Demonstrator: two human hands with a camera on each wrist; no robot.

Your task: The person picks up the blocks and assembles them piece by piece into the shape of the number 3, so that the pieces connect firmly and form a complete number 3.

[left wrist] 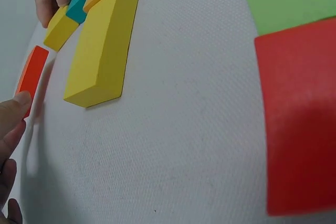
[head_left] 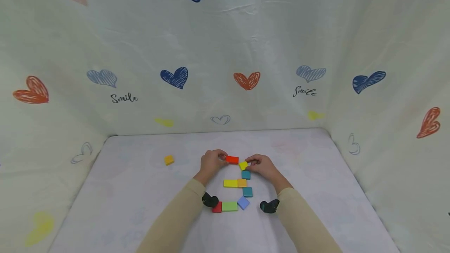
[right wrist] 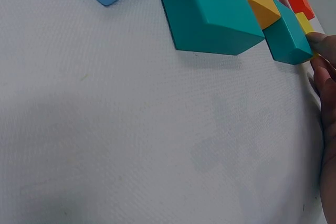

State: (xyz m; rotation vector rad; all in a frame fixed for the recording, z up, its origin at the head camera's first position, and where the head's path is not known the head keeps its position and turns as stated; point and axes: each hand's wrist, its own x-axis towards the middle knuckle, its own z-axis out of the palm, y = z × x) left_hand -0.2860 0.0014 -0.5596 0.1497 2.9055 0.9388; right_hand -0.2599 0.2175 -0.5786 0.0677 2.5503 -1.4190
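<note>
At the top of a line of coloured blocks, my left hand (head_left: 212, 164) pinches the left end of an orange-red block (head_left: 232, 160) between thumb and fingers. My right hand (head_left: 265, 168) pinches a small yellow block (head_left: 243, 165), set at a tilt close to the orange-red block's right end. Just below it lies a teal block (head_left: 246, 175). Further down are an orange block (head_left: 242, 183) with a long yellow block (head_left: 230, 183) at its left, and a second teal block (head_left: 247, 192). In the left wrist view, the left thumb rests on the orange-red block (left wrist: 33, 72).
At the bottom lie a turned blue block (head_left: 243, 202), a green block (head_left: 230, 206) and a red block (head_left: 216, 207), partly behind the left wrist's black camera (head_left: 210, 200). A lone orange block (head_left: 169, 160) sits at the left. Heart-printed cloth walls surround the white table (head_left: 302, 151).
</note>
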